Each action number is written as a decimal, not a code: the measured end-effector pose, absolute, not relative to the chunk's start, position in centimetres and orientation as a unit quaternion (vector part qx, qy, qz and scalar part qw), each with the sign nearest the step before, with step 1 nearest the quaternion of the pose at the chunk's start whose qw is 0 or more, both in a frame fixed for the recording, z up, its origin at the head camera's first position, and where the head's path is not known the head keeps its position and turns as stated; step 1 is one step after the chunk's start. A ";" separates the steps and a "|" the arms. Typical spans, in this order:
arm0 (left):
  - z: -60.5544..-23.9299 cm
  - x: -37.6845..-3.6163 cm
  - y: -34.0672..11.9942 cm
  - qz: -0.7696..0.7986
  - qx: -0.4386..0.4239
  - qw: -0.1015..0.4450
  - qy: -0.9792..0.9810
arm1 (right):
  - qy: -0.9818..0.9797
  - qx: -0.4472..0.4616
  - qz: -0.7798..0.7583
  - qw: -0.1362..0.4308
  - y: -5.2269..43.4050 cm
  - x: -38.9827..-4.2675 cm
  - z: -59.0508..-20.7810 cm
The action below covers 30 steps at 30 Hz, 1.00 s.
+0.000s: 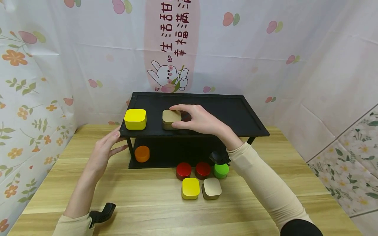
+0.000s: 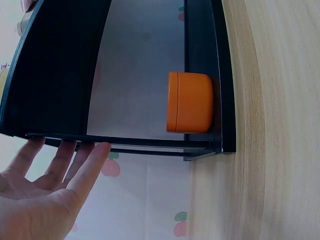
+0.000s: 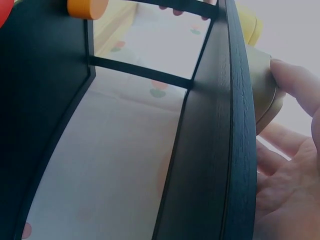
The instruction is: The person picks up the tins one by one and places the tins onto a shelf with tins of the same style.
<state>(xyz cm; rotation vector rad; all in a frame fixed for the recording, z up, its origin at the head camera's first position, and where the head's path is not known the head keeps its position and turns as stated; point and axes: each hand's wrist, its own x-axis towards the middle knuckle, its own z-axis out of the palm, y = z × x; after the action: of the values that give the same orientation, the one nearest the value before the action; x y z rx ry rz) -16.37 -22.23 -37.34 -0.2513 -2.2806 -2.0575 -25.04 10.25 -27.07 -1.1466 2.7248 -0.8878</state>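
Note:
A black two-tier shelf [image 1: 224, 111] stands on the wooden table [image 1: 147, 209]. On its top tier sit a yellow square tin [image 1: 135, 119] and, to its right, a gold square tin [image 1: 170, 118]. My right hand [image 1: 178, 116] pinches the gold tin [image 3: 264, 92] between thumb and fingers while the tin rests on the tier. With straight fingers, my left hand [image 1: 113, 141] touches the top tier's front left corner and holds nothing; the left wrist view shows this left hand [image 2: 60, 175] under the tier's edge [image 2: 55, 75]. An orange round tin [image 2: 190, 102] stands on the lower tier at the left.
Before the shelf on the table stand two red round tins [image 1: 183, 170] [image 1: 202, 169], a green round tin [image 1: 221, 170], a second yellow square tin [image 1: 190, 188] and a second gold square tin [image 1: 211, 188]. Flowered sheets wall in the back and both sides.

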 end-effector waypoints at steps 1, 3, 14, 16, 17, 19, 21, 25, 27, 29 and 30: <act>-37.4 -16.4 -22.2 -0.667 -0.083 0.030 -0.740 | 0.883 -0.371 -0.288 0.027 10.2 -25.0 -27.1; -37.3 -16.4 -22.2 -0.666 -0.084 0.031 -0.741 | 0.883 -0.370 -0.289 0.026 10.3 -25.0 -27.1; -37.4 -16.4 -22.1 -0.667 -0.089 0.032 -0.739 | 0.880 -0.361 -0.309 0.033 10.5 -25.0 -27.3; -37.4 -16.5 -22.1 -0.667 -0.089 0.032 -0.739 | 0.878 -0.357 -0.318 0.033 10.6 -24.9 -27.3; -37.4 -16.5 -22.1 -0.667 -0.089 0.031 -0.739 | 0.877 -0.355 -0.322 0.032 10.6 -24.8 -27.4; -37.4 -16.5 -22.1 -0.667 -0.089 0.031 -0.739 | 0.876 -0.351 -0.330 0.030 10.8 -24.6 -27.4; -37.4 -16.5 -22.1 -0.668 -0.090 0.032 -0.738 | 0.875 -0.347 -0.336 0.025 11.0 -24.4 -27.4; -37.5 -16.4 -22.1 -0.671 -0.093 0.038 -0.735 | 0.872 -0.346 -0.345 0.018 11.3 -24.2 -27.5; -37.4 -16.4 -22.2 -0.674 -0.093 0.039 -0.732 | 0.871 -0.345 -0.349 0.014 11.5 -24.1 -27.6; -37.4 -16.3 -22.2 -0.676 -0.093 0.040 -0.730 | 0.870 -0.344 -0.352 0.009 11.7 -24.0 -27.6; -37.4 -16.3 -22.2 -0.675 -0.092 0.039 -0.731 | 0.870 -0.344 -0.354 0.006 11.8 -23.9 -27.6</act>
<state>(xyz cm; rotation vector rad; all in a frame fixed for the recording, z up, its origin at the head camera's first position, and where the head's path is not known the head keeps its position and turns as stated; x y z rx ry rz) -16.34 -22.17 -37.43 -0.2820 -2.2401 -2.0709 -23.90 11.82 -27.62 -1.0763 2.7212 -1.1070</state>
